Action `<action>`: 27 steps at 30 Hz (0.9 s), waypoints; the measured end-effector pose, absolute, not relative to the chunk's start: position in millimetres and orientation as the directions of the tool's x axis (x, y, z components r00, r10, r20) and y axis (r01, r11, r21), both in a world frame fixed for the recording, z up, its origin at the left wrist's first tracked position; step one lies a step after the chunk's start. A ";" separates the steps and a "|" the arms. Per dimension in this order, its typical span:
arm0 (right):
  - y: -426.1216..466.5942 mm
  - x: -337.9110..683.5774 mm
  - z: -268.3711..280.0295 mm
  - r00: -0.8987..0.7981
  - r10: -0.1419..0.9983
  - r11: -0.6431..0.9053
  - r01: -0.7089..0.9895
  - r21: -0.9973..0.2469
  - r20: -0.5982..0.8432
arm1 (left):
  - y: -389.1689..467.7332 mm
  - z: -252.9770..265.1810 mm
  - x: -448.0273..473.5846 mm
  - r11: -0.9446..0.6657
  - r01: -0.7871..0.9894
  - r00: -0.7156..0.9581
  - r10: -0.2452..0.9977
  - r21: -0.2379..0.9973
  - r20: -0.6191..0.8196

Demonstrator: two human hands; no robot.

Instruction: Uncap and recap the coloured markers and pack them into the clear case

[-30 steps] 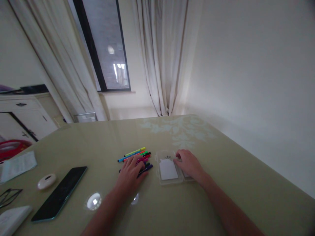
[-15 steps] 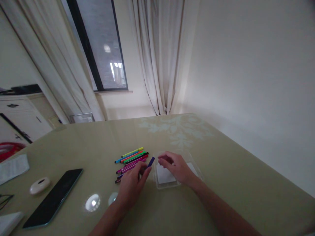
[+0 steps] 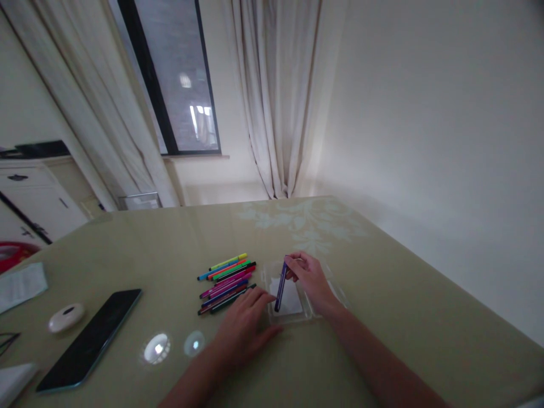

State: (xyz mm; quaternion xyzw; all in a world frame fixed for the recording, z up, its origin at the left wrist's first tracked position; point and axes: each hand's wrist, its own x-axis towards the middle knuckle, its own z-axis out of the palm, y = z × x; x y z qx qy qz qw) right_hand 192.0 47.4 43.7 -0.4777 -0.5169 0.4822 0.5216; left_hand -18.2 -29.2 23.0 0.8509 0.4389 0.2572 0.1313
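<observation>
Between the thumb and fingers of my right hand (image 3: 309,279) is a purple marker pen (image 3: 280,288), tilted, its lower end over the clear plastic case (image 3: 272,319). White paper (image 3: 293,300) lies in that case. My left hand (image 3: 249,317) holds nothing; its fingers are stretched out and apart, beside the case's left edge, with a fingertip close to the pen's lower part. I cannot tell if they touch. Left of the case lie several coloured marker pens (image 3: 227,279) in a loose row, the nearest ones close to my left fingers.
At the left of the table (image 3: 170,249) lie a black-screened phone (image 3: 91,340), a white oval object (image 3: 67,317) and a pale folded cloth or paper (image 3: 23,288). A white object (image 3: 17,378) and a dark cable (image 3: 7,341) are at the left edge. A wall (image 3: 446,141) borders the right side.
The purple marker pen has passed from my left hand to my right hand and now hangs tilted over the case. My left hand has let go and its fingers have spread.
</observation>
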 end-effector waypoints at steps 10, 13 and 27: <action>48.9 186.4 31.8 -0.133 0.987 0.112 0.202 -0.973 0.086 | -28.9 23.2 -13.7 -0.529 0.714 0.474 0.847 0.458 0.240; 48.7 184.7 28.7 -0.155 0.984 0.118 0.187 -0.975 0.090 | -29.5 25.1 -13.7 -0.566 0.713 0.499 0.824 0.414 0.267; 42.4 181.2 25.9 -0.209 0.946 0.317 0.425 -0.848 0.249 | -28.6 27.1 -15.0 -0.657 0.687 0.558 0.750 0.310 0.355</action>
